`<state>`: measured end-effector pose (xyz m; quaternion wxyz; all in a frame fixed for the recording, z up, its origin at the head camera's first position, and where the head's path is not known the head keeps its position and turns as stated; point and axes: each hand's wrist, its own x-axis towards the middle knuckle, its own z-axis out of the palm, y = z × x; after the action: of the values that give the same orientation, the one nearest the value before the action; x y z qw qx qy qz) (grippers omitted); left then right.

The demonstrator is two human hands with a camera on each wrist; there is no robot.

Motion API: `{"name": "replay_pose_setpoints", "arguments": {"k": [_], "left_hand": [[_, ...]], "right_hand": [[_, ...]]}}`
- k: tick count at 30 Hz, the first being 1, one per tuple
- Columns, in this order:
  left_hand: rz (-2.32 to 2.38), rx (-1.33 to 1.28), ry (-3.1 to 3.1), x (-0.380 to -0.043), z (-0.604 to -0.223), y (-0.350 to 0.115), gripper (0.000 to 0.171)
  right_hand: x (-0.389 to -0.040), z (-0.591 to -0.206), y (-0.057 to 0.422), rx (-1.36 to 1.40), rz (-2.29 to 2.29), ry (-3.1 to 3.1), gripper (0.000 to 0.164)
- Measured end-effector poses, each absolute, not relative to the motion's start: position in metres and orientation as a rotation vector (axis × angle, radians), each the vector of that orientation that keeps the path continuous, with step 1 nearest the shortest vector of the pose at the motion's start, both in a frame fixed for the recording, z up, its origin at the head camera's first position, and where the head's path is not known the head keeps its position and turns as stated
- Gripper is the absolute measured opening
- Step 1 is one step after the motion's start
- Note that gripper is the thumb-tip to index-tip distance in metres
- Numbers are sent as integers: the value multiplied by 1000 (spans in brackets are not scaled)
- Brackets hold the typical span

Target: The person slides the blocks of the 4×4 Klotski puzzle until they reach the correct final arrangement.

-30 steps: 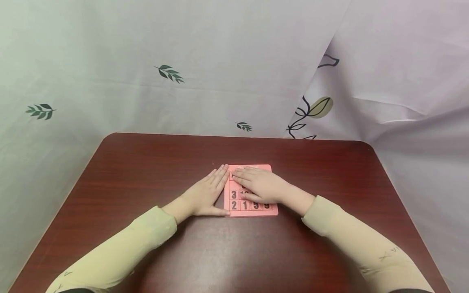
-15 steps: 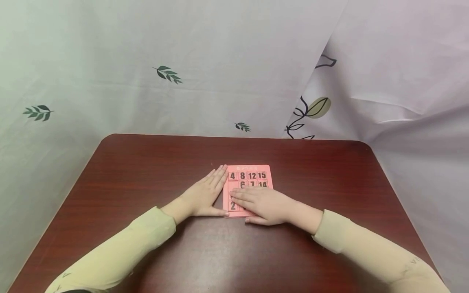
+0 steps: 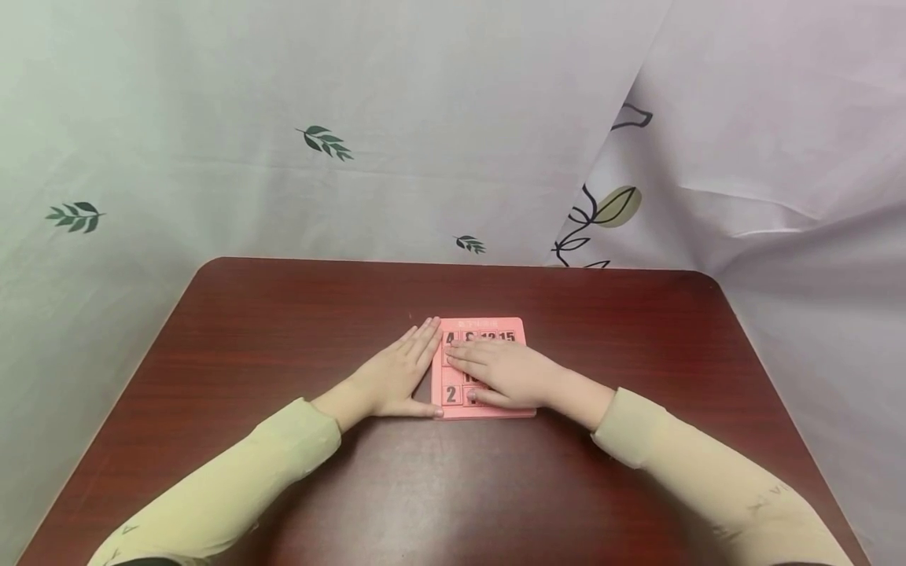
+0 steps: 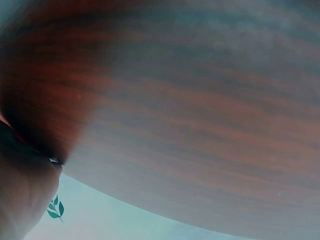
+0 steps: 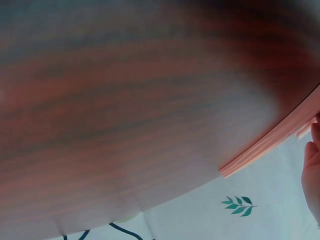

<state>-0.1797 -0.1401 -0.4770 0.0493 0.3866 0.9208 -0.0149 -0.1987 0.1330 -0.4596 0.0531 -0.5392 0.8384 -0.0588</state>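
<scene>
A pink sliding number puzzle lies on the dark red-brown table. My left hand rests against its left side, fingers straight along the edge and thumb at the near left corner. Across the board lies my right hand, its fairly straight fingers reaching the left column and the fingertips touching a tile there. That hand hides most of the middle and right tiles; the 2 tile shows below an empty slot. In the right wrist view, the puzzle's side appears beside my fingers.
A pale curtain with leaf prints hangs behind the table and at both sides. The table's far edge has rounded corners. Glare falls on the near part of the tabletop.
My right hand first came toward me over the lower rows, then moved back up the board. The 3 tile has slid up one row in the left column. My left hand stayed put.
</scene>
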Motion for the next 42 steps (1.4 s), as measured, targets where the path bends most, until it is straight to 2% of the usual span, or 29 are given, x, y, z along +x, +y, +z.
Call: {"name": "replay_pose_setpoints", "arguments": {"k": [4,14,33,42], "left_hand": [[-54,1174,2804,-180,-477,-140,126],[-22,1181,2814,-181,-478,-141,126],[-21,1177,2807,-179,-474,-140,126],[1,1170,2809,-178,-474,-140,127]], "right_hand": [[-190,-459,136,-1693,-177,2549,65],[-162,-460,142,-2023,-90,2504,69],[-171,-457,143,-1803,-133,2599,68],[-153,-461,170,-1908,-141,2588,68]]}}
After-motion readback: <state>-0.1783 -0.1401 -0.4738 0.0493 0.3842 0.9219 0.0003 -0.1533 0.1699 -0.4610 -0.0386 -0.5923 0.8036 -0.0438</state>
